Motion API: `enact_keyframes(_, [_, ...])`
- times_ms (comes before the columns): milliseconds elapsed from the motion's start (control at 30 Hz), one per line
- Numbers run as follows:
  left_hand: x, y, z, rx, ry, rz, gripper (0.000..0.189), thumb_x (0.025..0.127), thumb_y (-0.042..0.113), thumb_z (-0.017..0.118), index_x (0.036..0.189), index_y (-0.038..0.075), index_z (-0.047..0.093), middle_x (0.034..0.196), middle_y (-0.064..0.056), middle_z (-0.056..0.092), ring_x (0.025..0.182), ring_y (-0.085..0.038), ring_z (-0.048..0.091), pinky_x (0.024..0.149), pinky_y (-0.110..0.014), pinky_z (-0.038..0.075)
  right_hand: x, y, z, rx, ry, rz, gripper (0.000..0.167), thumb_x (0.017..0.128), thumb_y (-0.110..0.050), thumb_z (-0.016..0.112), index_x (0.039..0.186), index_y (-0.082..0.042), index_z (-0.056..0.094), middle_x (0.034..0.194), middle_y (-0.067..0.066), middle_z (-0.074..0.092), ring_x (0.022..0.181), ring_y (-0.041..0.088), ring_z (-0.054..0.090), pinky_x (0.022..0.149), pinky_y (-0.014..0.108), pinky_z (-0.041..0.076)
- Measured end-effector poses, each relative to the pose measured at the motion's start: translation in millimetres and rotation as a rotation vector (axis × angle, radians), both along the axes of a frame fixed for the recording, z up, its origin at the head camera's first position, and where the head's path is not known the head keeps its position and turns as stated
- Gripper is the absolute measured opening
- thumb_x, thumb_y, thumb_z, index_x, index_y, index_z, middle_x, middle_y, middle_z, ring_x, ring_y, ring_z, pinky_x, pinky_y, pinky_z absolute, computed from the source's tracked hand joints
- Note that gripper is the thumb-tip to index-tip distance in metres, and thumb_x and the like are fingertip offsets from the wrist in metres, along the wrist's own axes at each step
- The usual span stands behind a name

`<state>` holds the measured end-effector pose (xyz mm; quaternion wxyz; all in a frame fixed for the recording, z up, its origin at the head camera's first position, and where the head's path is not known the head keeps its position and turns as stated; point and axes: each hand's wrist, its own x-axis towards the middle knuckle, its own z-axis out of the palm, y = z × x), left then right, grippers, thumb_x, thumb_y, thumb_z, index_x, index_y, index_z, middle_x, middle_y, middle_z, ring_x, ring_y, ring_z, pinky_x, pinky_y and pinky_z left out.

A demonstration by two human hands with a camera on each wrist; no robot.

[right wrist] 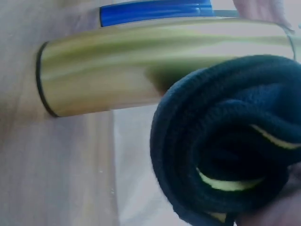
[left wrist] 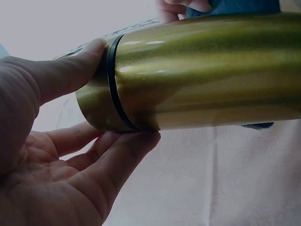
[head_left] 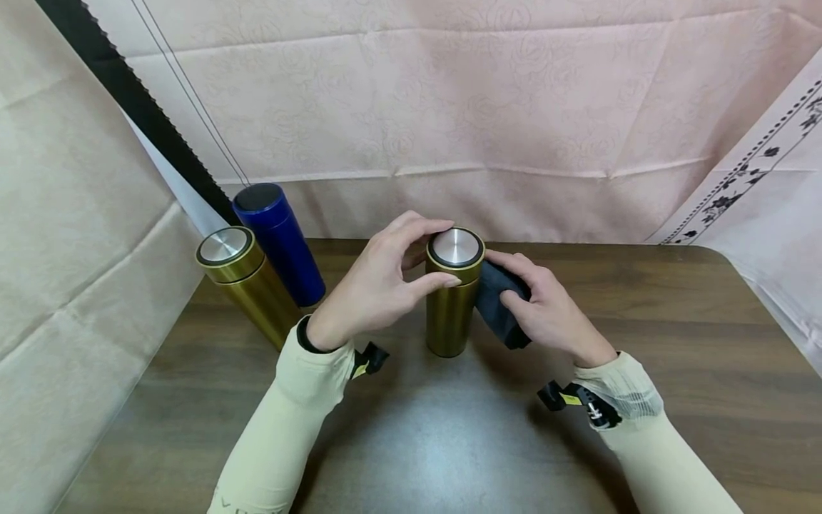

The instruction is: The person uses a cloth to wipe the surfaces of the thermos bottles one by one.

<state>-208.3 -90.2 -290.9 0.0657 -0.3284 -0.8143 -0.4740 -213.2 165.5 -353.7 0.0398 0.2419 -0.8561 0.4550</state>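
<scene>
A gold thermos bottle (head_left: 449, 321) with a silver-topped lid stands upright on the table. My left hand (head_left: 385, 285) grips it around the lid, thumb on the near side and fingers on the far side. In the left wrist view the thumb (left wrist: 70, 75) lies on the lid just above the dark seam ring. My right hand (head_left: 555, 314) holds a dark blue cloth (head_left: 497, 300) against the bottle's right side. The right wrist view shows this cloth (right wrist: 178, 117) rolled in layers with yellowish edges; most of that hand is hidden there.
A second gold thermos bottle (head_left: 266, 300) and a blue bottle (head_left: 289, 250) with a dark top stand at the left, behind my left forearm. The brown wood-grain table (head_left: 674, 343) ends at a pale cloth backdrop (head_left: 514, 107) at the back.
</scene>
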Motion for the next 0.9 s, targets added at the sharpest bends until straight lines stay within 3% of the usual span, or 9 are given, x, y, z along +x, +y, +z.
enact_keyframes(100, [-1.7, -1.8, 0.8, -0.004, 0.005, -0.011, 0.058, 0.086, 0.015, 0.083, 0.139, 0.007, 0.059, 0.119, -0.003, 0.06, 0.113, -0.014, 0.06, 0.101, -0.027, 0.055, -3.0, -3.8, -6.2, -0.002, 0.001, 0.023, 0.061, 0.095, 0.005, 0.05, 0.151, -0.019, 0.05, 0.112, 0.01, 0.06, 0.09, 0.019, 0.047, 0.075, 0.028, 0.041])
enact_keyframes(233, [-4.4, -4.4, 0.3, 0.008, -0.007, -0.031, 0.056, 0.087, 0.015, 0.082, 0.139, 0.009, 0.06, 0.12, -0.001, 0.059, 0.113, -0.013, 0.06, 0.101, -0.028, 0.055, -7.9, -10.4, -16.8, 0.031, 0.006, 0.077, 0.061, 0.097, 0.005, 0.047, 0.151, -0.022, 0.05, 0.12, 0.006, 0.06, 0.098, 0.018, 0.044, 0.08, 0.03, 0.04])
enact_keyframes(433, [-6.5, -5.8, -1.6, 0.027, -0.03, -0.069, 0.056, 0.088, 0.012, 0.081, 0.139, 0.01, 0.058, 0.121, -0.001, 0.058, 0.115, -0.011, 0.059, 0.105, -0.027, 0.052, -12.0, -18.5, -34.0, 0.148, -0.011, 0.104, 0.05, 0.097, 0.002, 0.049, 0.137, -0.026, 0.059, 0.112, 0.0, 0.06, 0.1, 0.018, 0.043, 0.08, 0.034, 0.04])
enact_keyframes(600, [-6.4, -5.1, -1.9, 0.029, -0.037, -0.088, 0.056, 0.088, 0.011, 0.081, 0.14, 0.011, 0.058, 0.122, -0.001, 0.057, 0.117, -0.011, 0.058, 0.107, -0.027, 0.051, -13.1, -22.1, -45.5, 0.241, -0.017, 0.128, 0.043, 0.095, -0.001, 0.053, 0.13, -0.026, 0.062, 0.119, -0.005, 0.065, 0.1, 0.017, 0.046, 0.087, 0.034, 0.043])
enact_keyframes(767, [-5.7, -6.8, -1.5, 0.014, -0.026, -0.1, 0.057, 0.088, 0.009, 0.08, 0.14, 0.01, 0.058, 0.122, -0.002, 0.058, 0.116, -0.012, 0.059, 0.105, -0.026, 0.052, -12.3, -20.2, -46.1, 0.264, -0.049, 0.096, 0.046, 0.092, -0.004, 0.058, 0.133, -0.023, 0.06, 0.12, -0.001, 0.064, 0.102, 0.018, 0.05, 0.088, 0.036, 0.044])
enact_keyframes(900, [-5.3, -9.1, -1.5, 0.015, -0.046, -0.122, 0.058, 0.088, 0.007, 0.08, 0.14, 0.01, 0.057, 0.123, -0.003, 0.057, 0.116, -0.012, 0.06, 0.104, -0.027, 0.054, -10.9, -15.7, -41.4, 0.264, -0.103, 0.049, 0.059, 0.088, -0.004, 0.062, 0.144, -0.017, 0.048, 0.125, 0.004, 0.062, 0.106, 0.022, 0.055, 0.089, 0.039, 0.047])
